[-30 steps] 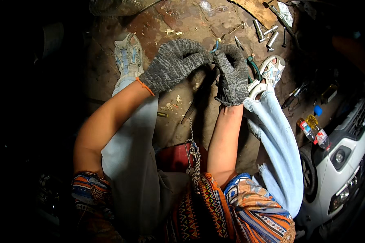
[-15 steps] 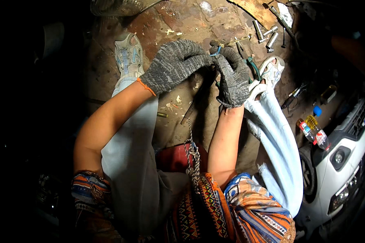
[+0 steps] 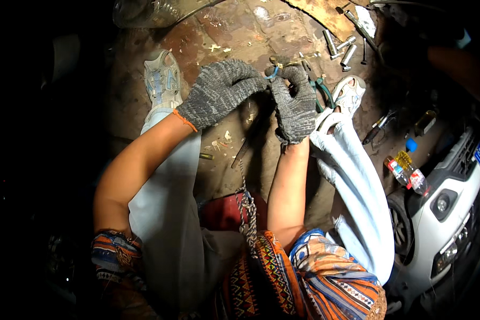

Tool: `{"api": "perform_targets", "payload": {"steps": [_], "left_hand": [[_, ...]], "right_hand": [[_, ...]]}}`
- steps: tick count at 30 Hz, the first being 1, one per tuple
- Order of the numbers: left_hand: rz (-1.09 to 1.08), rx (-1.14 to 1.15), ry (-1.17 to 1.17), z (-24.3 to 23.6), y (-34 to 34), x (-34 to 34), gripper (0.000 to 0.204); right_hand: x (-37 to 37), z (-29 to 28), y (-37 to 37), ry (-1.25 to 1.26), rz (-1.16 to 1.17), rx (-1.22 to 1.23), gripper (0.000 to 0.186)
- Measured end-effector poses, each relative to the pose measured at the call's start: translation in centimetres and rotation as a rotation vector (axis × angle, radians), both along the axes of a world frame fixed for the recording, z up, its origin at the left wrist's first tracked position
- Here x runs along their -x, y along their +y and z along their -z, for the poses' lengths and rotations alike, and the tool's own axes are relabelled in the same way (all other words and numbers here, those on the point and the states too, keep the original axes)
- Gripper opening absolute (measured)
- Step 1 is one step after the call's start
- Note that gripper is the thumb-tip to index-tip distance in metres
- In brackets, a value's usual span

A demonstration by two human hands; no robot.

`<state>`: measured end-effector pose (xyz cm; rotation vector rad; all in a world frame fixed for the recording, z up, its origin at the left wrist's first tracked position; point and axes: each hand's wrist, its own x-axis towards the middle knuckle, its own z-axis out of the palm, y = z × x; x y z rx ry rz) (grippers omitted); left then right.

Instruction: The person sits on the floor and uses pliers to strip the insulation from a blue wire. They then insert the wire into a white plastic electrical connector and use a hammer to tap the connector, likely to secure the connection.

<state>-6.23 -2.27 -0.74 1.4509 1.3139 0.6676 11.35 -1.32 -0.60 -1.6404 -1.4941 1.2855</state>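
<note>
My left hand point(image 3: 216, 93), in a grey knit glove with an orange cuff, has its fingers pressed together at the fingertips of my right hand; what they hold is hidden. My gloved right hand point(image 3: 294, 109) pinches a short blue wire-like piece point(image 3: 272, 73) beside a small tan fitting, too small to make out. Green-handled pliers point(image 3: 326, 96) lie just right of that hand. A long dark rod point(image 3: 240, 152) slants beneath my hands, near a hanging braided cord point(image 3: 246, 213).
My shoes flank the work. Metal sockets point(image 3: 348, 56) lie near cardboard point(image 3: 325, 16) at upper right, a clear container point(image 3: 138, 10) at upper left. Bottles point(image 3: 405, 173) stand by a white car front point(image 3: 432, 224). A dim arm, apparently another person's point(image 3: 453, 69), shows at right.
The whole view has shifted slightly, with my hands appearing farther left and lower. My right fingertips have moved around the blue piece. The other arm shows more at upper right.
</note>
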Motion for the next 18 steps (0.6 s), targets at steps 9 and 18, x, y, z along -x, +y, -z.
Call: {"api": "perform_targets", "payload": {"steps": [9, 18], "left_hand": [[0.146, -0.171, 0.119, 0.8, -0.4, 0.3, 0.025], [0.155, -0.231, 0.1, 0.8, -0.5, 0.3, 0.02]], "right_hand": [[0.6, -1.2, 1.2, 0.395, 0.343, 0.204, 0.042], [0.9, -0.7, 0.9, 0.491, 0.331, 0.125, 0.045]]}}
